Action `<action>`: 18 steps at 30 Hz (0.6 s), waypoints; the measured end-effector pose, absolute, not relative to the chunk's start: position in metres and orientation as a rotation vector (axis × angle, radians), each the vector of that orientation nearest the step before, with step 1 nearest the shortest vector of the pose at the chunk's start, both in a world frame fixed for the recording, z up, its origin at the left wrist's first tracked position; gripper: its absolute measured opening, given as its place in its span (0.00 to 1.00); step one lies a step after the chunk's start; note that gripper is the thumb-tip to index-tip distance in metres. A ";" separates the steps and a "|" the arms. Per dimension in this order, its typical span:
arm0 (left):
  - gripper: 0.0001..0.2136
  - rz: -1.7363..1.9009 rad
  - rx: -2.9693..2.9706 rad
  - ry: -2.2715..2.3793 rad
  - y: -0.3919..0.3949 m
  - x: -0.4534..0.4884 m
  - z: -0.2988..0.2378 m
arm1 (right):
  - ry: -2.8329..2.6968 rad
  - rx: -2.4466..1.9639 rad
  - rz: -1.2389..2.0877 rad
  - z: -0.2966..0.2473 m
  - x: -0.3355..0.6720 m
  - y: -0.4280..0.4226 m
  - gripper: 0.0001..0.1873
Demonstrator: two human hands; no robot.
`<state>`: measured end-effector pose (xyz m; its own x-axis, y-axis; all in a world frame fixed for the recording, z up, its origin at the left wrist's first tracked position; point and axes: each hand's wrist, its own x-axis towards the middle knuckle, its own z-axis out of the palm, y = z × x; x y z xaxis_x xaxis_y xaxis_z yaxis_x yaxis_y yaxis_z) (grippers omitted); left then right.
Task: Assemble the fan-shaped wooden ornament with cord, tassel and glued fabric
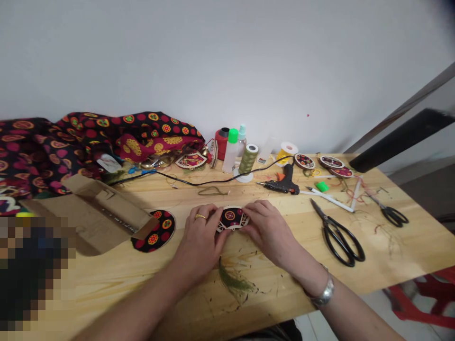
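Between my two hands is a small wooden cut-out ornament (232, 217) with dark flower-patterned fabric in its middle and lattice work at its ends. My left hand (201, 234), with a ring on one finger, pinches the ornament's left end. The right end is pinched by my right hand (268, 229), which has a silver bangle at the wrist. Fingertips cover both ends of the piece. Just below it on the table lies a green thread tassel (232, 279) among dark scraps. A round patterned fabric piece (159, 232) lies left of my left hand, partly under a cardboard box.
The open cardboard box (95, 213) stands left on the wooden table (117, 284), before bunched patterned cloth (71, 147). Behind my hands are a glue gun (284, 182) with its cord, thread spools (248, 160) and bottles (230, 154). Large scissors (337, 237) lie to the right.
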<state>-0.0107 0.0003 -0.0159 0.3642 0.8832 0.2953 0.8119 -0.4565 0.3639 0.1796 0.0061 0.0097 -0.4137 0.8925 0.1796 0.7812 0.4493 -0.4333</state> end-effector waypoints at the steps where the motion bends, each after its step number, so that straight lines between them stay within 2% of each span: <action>1: 0.17 0.692 2.451 1.546 0.000 -0.010 -0.016 | -2.323 -1.419 0.403 0.010 0.179 0.006 0.12; 12: 0.21 0.759 2.435 1.605 -0.002 -0.010 -0.024 | -2.321 -1.464 0.411 0.015 0.174 0.003 0.11; 18: 0.17 0.741 2.477 1.591 -0.001 -0.010 -0.025 | -2.299 -1.468 0.423 0.015 0.173 0.003 0.12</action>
<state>-0.0102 -0.0006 -0.0252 0.3333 0.8785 0.3422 0.8271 -0.4467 0.3412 0.1732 0.0033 0.0152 -0.3827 0.9112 0.1524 0.7972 0.4091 -0.4439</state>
